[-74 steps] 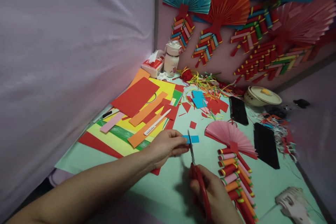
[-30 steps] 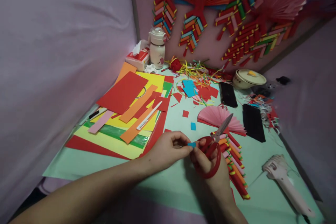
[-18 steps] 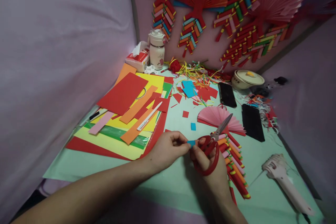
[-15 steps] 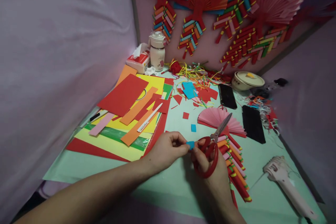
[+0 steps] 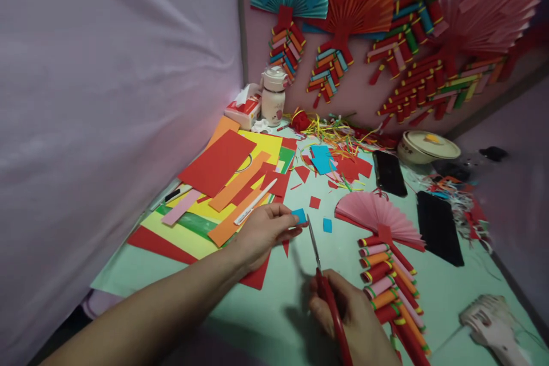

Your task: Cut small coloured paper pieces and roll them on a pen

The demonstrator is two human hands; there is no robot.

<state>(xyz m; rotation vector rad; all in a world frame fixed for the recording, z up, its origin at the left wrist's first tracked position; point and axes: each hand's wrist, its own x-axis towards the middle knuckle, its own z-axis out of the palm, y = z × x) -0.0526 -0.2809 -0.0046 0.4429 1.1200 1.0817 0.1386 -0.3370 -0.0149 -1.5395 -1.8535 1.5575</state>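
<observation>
My left hand [image 5: 268, 231] pinches a small blue piece of paper [image 5: 299, 217] between thumb and fingers above the table. Wrapped round the red handles of a pair of scissors [image 5: 315, 246] is my right hand [image 5: 343, 309]. The blades point up and away, their tips close to the right edge of the blue piece. Beyond them, a blue paper square [image 5: 327, 225] and a red paper square [image 5: 314, 202] lie on the table. To the right lies a pink paper fan [image 5: 380, 214] with rolled paper firecrackers [image 5: 388, 274] attached below it.
Coloured paper sheets [image 5: 218, 163] and a white pen [image 5: 256, 202] lie at left. Paper scraps [image 5: 338, 131], a bottle [image 5: 273, 100] and a tissue pack [image 5: 245, 107] are at the back. A phone [image 5: 389, 173], lidded bowl [image 5: 426, 147] and glue gun [image 5: 493, 320] stand right.
My right hand has moved away from the blue piece and now grips the scissors with blades turned toward it. My left hand has raised the piece slightly. The view has shifted.
</observation>
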